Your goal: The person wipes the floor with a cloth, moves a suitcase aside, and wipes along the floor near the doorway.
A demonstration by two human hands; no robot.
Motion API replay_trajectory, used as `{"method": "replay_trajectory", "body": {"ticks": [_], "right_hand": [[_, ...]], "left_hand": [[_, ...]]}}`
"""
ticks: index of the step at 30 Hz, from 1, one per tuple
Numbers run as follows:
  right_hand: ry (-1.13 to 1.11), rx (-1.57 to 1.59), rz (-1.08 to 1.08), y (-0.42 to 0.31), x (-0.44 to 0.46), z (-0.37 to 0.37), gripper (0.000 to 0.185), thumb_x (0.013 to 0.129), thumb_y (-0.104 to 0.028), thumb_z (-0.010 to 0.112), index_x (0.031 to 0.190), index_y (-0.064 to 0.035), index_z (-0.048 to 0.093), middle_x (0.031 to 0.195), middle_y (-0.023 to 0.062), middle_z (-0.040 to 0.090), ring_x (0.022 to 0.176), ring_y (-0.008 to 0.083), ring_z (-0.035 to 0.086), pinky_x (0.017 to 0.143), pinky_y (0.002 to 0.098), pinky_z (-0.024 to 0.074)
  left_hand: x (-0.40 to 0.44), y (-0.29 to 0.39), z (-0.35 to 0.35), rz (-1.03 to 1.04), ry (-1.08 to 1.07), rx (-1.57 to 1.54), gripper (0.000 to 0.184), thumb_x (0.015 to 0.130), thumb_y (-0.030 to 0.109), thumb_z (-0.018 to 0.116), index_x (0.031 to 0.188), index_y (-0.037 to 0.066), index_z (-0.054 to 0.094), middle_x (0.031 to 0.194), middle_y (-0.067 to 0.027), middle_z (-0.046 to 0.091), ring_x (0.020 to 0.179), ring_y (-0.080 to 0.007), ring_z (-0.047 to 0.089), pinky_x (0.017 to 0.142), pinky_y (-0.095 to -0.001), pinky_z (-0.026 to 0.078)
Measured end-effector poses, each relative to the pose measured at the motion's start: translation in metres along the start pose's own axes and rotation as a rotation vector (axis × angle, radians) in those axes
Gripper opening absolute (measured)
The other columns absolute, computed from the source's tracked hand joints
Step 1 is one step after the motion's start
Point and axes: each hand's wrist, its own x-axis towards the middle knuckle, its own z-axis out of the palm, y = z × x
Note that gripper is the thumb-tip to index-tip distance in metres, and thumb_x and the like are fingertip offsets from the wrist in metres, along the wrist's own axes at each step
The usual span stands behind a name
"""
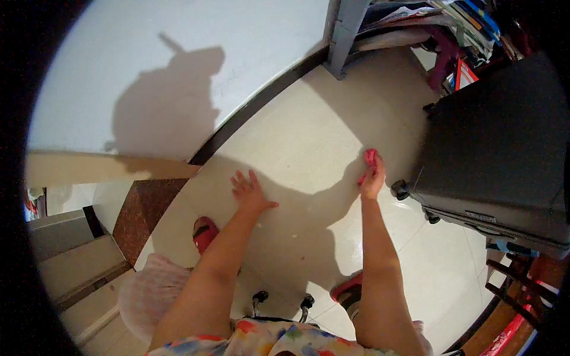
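My left hand (249, 194) is held out over the pale tiled floor (291, 142), its fingers spread and nothing in it. Further right, my right hand (373, 183) is closed around a small crumpled pink cloth (371, 156). Part of the cloth sticks out past the fingertips, and the rest is hidden in the palm. A black suitcase (493, 148) stands just right of that hand, one of its wheels (401, 190) close to my wrist.
Red shoes (205, 234) are on my feet below. Chair casters (259, 298) show between them. Steps (77, 261) lie at the left, beside a white wall (267, 47). Papers (463, 24) are piled at the upper right, near a grey metal post (343, 38). A dark rack (516, 285) is lower right.
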Motion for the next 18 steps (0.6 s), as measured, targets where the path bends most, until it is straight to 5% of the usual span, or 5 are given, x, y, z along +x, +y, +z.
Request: {"method": "replay_trajectory", "body": {"ticks": [1,5,8,10,18], "right_hand": [[0.065,0.152,0.105,0.012,0.012,-0.014,0.048,0.083,0.005,0.041,0.128,-0.004,0.05,0.129,0.0162,0.05,0.115,0.0272,0.05,0.095,0.0348,0.0422],[0.108,-0.865,-0.107,0.023,0.03,-0.016,0.048,0.085,-0.002,0.044,0.133,-0.0069,0.046,0.14,0.0183,0.039,0.124,0.0342,0.042,0.107,0.0409,0.0322],[0.111,-1.072,-0.313,0.037,0.046,-0.001,0.049,0.087,-0.008,0.045,0.136,-0.0095,0.042,0.141,0.016,0.038,0.128,0.0348,0.036,0.111,0.0416,0.0261],[0.069,-1.063,-0.5,0.036,0.066,0.012,0.049,0.089,-0.011,0.045,0.138,-0.0111,0.04,0.141,0.0153,0.039,0.13,0.035,0.034,0.111,0.0427,0.0244],[-0.134,-0.895,-0.557,0.036,0.116,0.097,0.045,0.093,-0.014,0.04,0.137,-0.0172,0.043,0.143,0.0083,0.041,0.132,0.0318,0.034,0.114,0.0433,0.0198]], "left_hand": [[0.0,0.001,0.0,0.001,-0.008,-0.017,0.144,0.046,0.057,0.086,0.148,0.007,-0.004,0.15,-0.0309,-0.011,0.137,-0.0525,-0.005,0.104,-0.0662,0.019],[0.001,-0.001,0.001,0.014,0.013,-0.056,0.145,0.046,0.054,0.087,0.148,0.006,-0.004,0.149,-0.0312,-0.012,0.137,-0.0529,-0.008,0.103,-0.0681,0.019],[-0.001,-0.004,0.004,0.039,0.034,-0.064,0.145,0.046,0.053,0.087,0.148,0.006,-0.004,0.149,-0.0314,-0.013,0.136,-0.0532,-0.008,0.102,-0.0683,0.02],[0.0,-0.004,0.004,0.03,0.016,-0.054,0.145,0.046,0.053,0.087,0.148,0.006,-0.005,0.149,-0.0315,-0.014,0.136,-0.0533,-0.008,0.102,-0.0683,0.021],[0.004,0.004,-0.002,-0.064,-0.068,0.004,0.145,0.047,0.053,0.086,0.147,0.005,-0.006,0.148,-0.0328,-0.016,0.135,-0.0549,-0.01,0.103,-0.0678,0.017]]}}
